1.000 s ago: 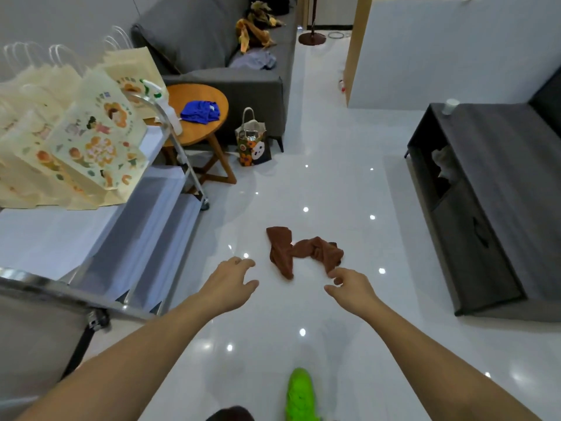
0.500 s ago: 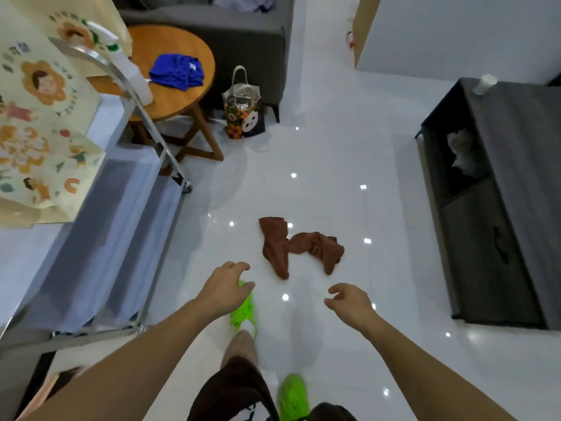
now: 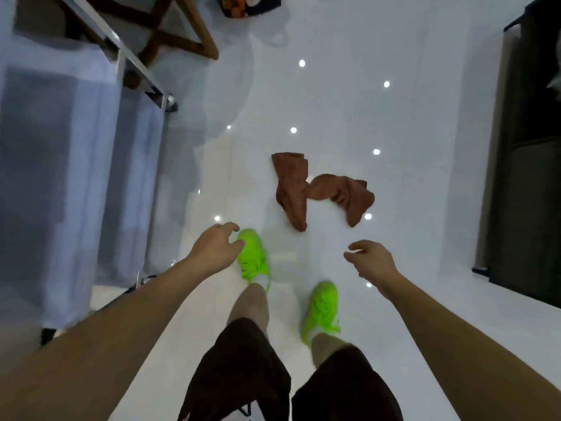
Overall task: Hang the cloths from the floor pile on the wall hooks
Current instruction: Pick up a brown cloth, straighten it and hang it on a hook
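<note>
Two crumpled brown cloths (image 3: 321, 191) lie side by side on the glossy white floor (image 3: 334, 110), just ahead of my feet. My left hand (image 3: 214, 249) hovers to the lower left of them, fingers loosely curled and holding nothing. Off to the lower right of the cloths, my right hand (image 3: 372, 261) is also relaxed and holds nothing. Neither hand touches the cloths. No wall hooks are in view.
A metal-framed rack with pale fabric panels (image 3: 76, 177) stands at the left. The wooden legs of a small table (image 3: 182, 34) are at the top left, with a printed bag (image 3: 249, 4) beside them. A dark low cabinet (image 3: 528, 177) lines the right. My green shoes (image 3: 253, 253) stand below the cloths.
I have stepped toward the cloths and my view has tilted down; both legs and shoes now show. Both hands stay apart and hold nothing, a little nearer the cloths.
</note>
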### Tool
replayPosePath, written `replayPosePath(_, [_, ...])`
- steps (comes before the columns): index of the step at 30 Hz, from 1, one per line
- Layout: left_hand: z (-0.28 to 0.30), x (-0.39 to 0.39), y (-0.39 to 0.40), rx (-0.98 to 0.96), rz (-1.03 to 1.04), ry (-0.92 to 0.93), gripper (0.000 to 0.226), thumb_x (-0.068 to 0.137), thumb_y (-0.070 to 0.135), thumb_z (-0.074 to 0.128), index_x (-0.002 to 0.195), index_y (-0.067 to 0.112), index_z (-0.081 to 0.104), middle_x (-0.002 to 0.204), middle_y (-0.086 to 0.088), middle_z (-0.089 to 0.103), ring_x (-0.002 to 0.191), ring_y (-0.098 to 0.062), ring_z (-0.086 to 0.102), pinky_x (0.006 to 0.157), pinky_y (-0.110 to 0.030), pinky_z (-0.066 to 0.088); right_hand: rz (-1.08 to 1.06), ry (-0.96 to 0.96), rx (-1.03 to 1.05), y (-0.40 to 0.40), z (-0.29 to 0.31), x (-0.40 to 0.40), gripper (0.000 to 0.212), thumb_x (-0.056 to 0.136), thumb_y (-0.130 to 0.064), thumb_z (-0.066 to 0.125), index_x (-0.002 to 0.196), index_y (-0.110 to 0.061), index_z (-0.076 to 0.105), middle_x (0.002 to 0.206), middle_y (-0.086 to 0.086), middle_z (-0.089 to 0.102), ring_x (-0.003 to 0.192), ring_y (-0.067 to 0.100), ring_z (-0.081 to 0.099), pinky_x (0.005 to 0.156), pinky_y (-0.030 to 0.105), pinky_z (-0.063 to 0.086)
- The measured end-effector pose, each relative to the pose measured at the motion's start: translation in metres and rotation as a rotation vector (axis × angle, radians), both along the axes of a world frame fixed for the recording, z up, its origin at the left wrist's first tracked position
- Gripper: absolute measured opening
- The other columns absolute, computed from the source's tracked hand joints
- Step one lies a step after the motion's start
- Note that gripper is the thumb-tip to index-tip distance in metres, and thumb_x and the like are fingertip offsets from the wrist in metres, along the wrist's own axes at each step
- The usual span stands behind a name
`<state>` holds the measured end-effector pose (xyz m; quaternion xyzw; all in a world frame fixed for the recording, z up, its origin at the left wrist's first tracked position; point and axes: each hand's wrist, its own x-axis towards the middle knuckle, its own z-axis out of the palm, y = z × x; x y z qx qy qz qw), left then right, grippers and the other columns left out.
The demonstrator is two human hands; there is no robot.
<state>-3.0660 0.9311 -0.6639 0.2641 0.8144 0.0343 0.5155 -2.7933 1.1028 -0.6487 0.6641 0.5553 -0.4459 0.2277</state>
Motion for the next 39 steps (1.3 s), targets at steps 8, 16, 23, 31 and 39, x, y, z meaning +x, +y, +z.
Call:
replayPosePath(8, [-0.123, 0.015, -0.001, -0.131, 0.106, -0.055, 0.042, 0.095, 0.032, 0.064, 0.134, 0.019, 0.059, 0.13, -0.009, 0.061, 0.114, -0.027, 0.058, 0.098, -0.034, 0.045, 0.034, -0.015, -0.14, 0.008, -0.181, -0.015, 0.032, 0.083, -0.021, 0.072, 0.113, -0.013, 0.073, 0.087, 0.001, 0.065, 0.093, 0.026, 0.065, 0.094, 0.046, 0.054])
replayPosePath(16, [-0.244, 0.079, 0.007, -0.198, 0.233, -0.116, 0.037, 0.095, 0.029, 0.064, 0.131, 0.021, 0.062, 0.124, -0.006, 0.063, 0.107, -0.025, 0.06, 0.092, -0.029, 0.044, 0.393, 0.01, -0.198, 0.021, -0.337, -0.024, 0.039, 0.088, -0.025, 0.068, 0.125, -0.012, 0.064, 0.111, 0.011, 0.071, 0.11, 0.03, 0.064, 0.095, 0.033, 0.046])
replayPosePath(23, [-0.316, 0.116, 0.014, -0.254, 0.309, -0.159, 0.039, 0.095, 0.03, 0.063, 0.133, 0.023, 0.06, 0.129, -0.008, 0.061, 0.116, -0.029, 0.059, 0.1, -0.038, 0.046, 0.898, 0.162, -0.059, 0.06, -0.421, -0.094, 0.064, 0.092, -0.021, 0.056, 0.151, -0.024, 0.029, 0.118, 0.02, 0.062, 0.106, 0.04, 0.06, 0.082, 0.039, 0.046])
replayPosePath(31, [-0.335, 0.132, 0.006, -0.239, 0.351, -0.161, 0.037, 0.095, 0.029, 0.064, 0.131, 0.022, 0.062, 0.127, -0.004, 0.063, 0.106, -0.023, 0.062, 0.097, -0.029, 0.045, 1.113, 0.177, 0.059, 0.076, -0.457, -0.118, 0.031, 0.096, -0.019, 0.049, 0.127, -0.022, 0.054, 0.112, 0.014, 0.062, 0.099, 0.039, 0.061, 0.074, 0.039, 0.047])
replayPosePath(39, [-0.309, 0.12, 0.013, -0.263, 0.289, -0.183, 0.04, 0.097, 0.026, 0.06, 0.136, 0.022, 0.058, 0.134, -0.002, 0.06, 0.117, -0.025, 0.057, 0.101, -0.03, 0.042, 1.02, 0.198, -0.069, 0.063, -0.42, -0.089, 0.013, 0.088, -0.022, 0.064, 0.079, -0.021, 0.054, 0.084, 0.007, 0.057, 0.092, 0.035, 0.062, 0.068, 0.029, 0.035])
